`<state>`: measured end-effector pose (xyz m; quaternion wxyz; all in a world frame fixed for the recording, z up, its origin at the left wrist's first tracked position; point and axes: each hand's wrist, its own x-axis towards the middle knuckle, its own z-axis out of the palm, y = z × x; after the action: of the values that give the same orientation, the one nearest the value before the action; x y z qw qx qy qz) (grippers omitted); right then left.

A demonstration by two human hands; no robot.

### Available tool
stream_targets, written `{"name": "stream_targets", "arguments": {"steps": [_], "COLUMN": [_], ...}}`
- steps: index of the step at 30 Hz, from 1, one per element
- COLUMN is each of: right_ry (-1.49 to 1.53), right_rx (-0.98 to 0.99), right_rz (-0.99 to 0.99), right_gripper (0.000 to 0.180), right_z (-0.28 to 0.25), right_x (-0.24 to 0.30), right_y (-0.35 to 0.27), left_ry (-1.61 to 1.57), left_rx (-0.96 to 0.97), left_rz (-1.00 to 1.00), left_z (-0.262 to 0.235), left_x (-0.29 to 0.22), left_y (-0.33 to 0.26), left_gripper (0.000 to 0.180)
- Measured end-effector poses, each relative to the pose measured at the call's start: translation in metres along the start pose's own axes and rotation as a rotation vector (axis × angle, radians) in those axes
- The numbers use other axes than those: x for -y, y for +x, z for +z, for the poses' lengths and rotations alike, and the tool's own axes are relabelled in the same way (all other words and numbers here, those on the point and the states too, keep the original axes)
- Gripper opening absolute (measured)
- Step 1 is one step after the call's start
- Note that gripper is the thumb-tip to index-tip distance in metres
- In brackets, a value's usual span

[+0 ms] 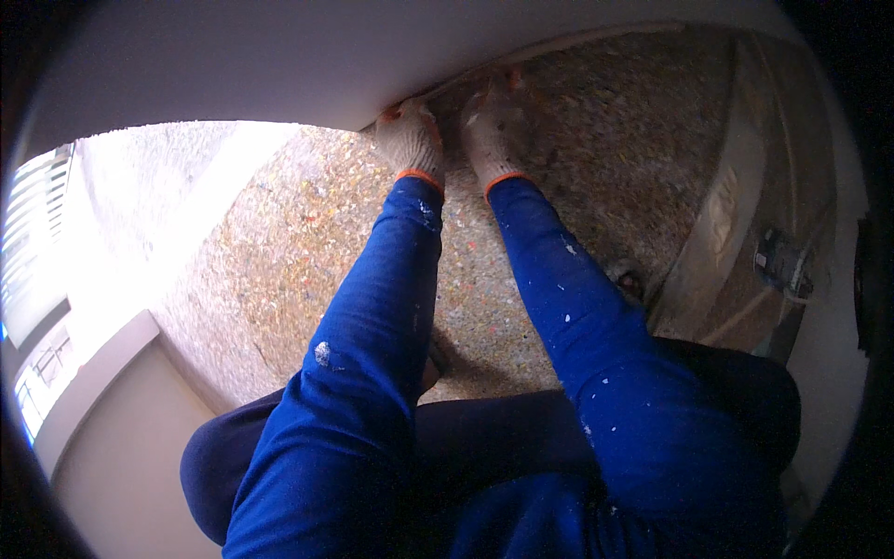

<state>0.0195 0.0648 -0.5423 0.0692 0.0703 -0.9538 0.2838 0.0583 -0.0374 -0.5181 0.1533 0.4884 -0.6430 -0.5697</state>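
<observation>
Both my arms, in blue sleeves with white paint spots, reach forward to the foot of a smooth grey wall. My left hand, in a knitted off-white work glove with an orange cuff, is at the wall's lower edge near its left corner. Its fingers are bent toward the wall and mostly hidden. Just to its right, my right hand wears a matching glove and is also close to the wall's base. Shadow and blur cover its fingers. Whether either hand holds anything cannot be made out.
Speckled, gritty floor lies under my arms, bright at left and shadowed at right. A low wall stands at left, with a railing beyond. On the right, a small dark container rests beside a pale, board-like strip. My bent knees are close below.
</observation>
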Motion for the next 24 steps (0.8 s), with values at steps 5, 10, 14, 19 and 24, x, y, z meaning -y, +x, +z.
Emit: {"name": "stream_targets", "arguments": {"steps": [5,10,14,19,24], "right_ry": [-0.279,-0.407,-1.077,-0.267,-0.185], "right_rx": [-0.016,0.051,0.437,0.622,0.121], "right_rz": [-0.169,-0.104,-0.139,0.107,-0.012], "right_gripper": [0.059,0.053,0.046,0.049,0.060], "right_z": [0.000,0.017,0.057,0.066,0.008], "right_x": [0.009,-0.011,-0.036,-0.017,0.030], "right_y": [-0.002,0.010,0.031,0.026,-0.021], "left_ry": [0.050,-0.131,-0.356,-0.479,-0.394], "left_rx": [-0.049,0.012,0.007,-0.054,-0.022], "left_rz": [0.121,0.011,0.015,-0.110,0.008], "left_z": [0.004,0.006,0.008,0.007,0.004], "left_x": [0.014,0.031,0.041,0.043,0.036], "left_y": [0.007,0.023,0.031,0.030,0.029], "left_gripper": [0.035,0.030,0.024,0.022,0.025]}}
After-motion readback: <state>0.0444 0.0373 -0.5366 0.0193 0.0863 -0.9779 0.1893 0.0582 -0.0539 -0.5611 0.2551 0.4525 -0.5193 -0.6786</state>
